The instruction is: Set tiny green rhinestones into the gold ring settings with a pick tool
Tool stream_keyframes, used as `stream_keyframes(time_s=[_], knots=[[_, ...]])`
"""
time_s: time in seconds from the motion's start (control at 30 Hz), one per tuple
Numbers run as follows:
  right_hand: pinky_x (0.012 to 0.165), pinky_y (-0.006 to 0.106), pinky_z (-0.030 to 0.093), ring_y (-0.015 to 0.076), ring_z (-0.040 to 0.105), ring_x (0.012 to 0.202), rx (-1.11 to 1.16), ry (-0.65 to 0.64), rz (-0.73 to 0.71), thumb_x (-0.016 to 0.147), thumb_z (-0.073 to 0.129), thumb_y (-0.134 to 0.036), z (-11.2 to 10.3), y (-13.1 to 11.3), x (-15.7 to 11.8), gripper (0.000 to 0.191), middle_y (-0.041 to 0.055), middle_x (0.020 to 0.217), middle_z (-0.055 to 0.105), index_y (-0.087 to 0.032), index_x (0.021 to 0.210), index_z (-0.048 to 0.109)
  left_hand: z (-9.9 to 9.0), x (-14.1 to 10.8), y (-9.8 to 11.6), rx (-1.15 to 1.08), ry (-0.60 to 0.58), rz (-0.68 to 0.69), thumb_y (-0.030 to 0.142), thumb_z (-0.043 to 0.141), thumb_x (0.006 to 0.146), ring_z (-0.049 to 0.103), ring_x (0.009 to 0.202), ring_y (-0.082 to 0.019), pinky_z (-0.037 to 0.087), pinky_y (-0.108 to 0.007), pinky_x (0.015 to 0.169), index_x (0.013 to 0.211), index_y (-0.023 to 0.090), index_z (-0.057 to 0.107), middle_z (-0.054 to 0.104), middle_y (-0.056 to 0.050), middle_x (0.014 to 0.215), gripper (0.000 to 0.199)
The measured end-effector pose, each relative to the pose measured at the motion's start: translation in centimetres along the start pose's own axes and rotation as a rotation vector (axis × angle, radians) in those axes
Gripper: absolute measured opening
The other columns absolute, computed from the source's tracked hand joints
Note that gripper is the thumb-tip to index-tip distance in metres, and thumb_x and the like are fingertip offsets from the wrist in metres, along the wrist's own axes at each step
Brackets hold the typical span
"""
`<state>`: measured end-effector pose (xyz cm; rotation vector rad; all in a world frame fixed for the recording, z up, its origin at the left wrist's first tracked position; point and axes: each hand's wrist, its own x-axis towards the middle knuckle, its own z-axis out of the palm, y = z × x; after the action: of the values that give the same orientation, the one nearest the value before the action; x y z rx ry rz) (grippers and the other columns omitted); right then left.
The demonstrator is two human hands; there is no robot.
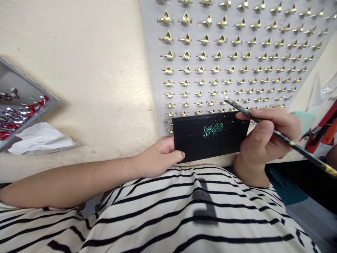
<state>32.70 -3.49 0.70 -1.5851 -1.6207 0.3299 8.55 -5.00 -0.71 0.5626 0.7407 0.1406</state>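
"Many tiny green rhinestones lie loose on that black pad. What's the risk?"

"A tilt from the left hand, gripping its edge, spills them (the right hand pinches a speckled pick, tip over gold settings)."

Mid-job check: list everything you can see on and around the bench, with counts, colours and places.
gold metal settings: many, gold, in rows on a grey board
black pad: one, black, held over the board's lower edge
tiny rhinestones: a small heap, green, on the pad
applicator stick: one, dark with gold flecks, in the right hand
metal tray: one, grey, far left
rhinestones: many, red and silver, in the tray
tissue: one, white, crumpled, beside the tray
bench top: one, beige, under the board
red tool: one, red, far right, partly seen
left hand: holds the pad
right hand: holds the stick
striped shirt: one, cream and black, on the person
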Motion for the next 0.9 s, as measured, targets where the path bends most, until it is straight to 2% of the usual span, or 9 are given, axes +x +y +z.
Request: stream_keyframes(time_s=[0.13, 0.47, 0.9], knots=[[0.073, 0.036, 0.04, 0.0094, 0.062, 0.069, -0.009, -0.024, 0.011, 0.09, 0.052, -0.032, 0.1, -0.15, -0.09, 0.019, -0.006, 0.074, 0.069, -0.025, 0.093, 0.07, 0.03, 0.01, -0.1, -0.004, -0.006, 0.015, 0.022, 0.053, 0.086, 0.065, 0.093, -0.017, 0.052, -0.028, 0.087, 0.091, 0.017, 0.069, 0.073, 0.002, 0.093, 0.017], [0.077, 0.037, 0.041, 0.0093, 0.059, 0.07, -0.063, -0.045, 0.03, 0.09, 0.052, -0.03, 0.04, -0.43, -0.08, 0.018, -0.0076, 0.071, 0.071, -0.026, 0.093, 0.07, 0.1, -0.05, 0.44, -0.017, -0.001, 0.004, 0.017, 0.053, 0.086, 0.064, 0.088, -0.014, 0.051, -0.024, 0.082, 0.091, 0.018, 0.069, 0.073, 0.003, 0.092, 0.017], [0.076, 0.036, 0.042, 0.0089, 0.064, 0.073, -0.032, -0.075, 0.04, 0.092, 0.05, -0.029, -0.38, -0.28, 0.02, 0.019, -0.0076, 0.077, 0.07, -0.025, 0.097, 0.068, 0.1, -0.06, 0.09, -0.034, 0.003, 0.016, 0.016, 0.053, 0.086, 0.061, 0.086, -0.012, 0.05, -0.022, 0.08, 0.09, 0.017, 0.068, 0.071, 0.005, 0.088, 0.016]])
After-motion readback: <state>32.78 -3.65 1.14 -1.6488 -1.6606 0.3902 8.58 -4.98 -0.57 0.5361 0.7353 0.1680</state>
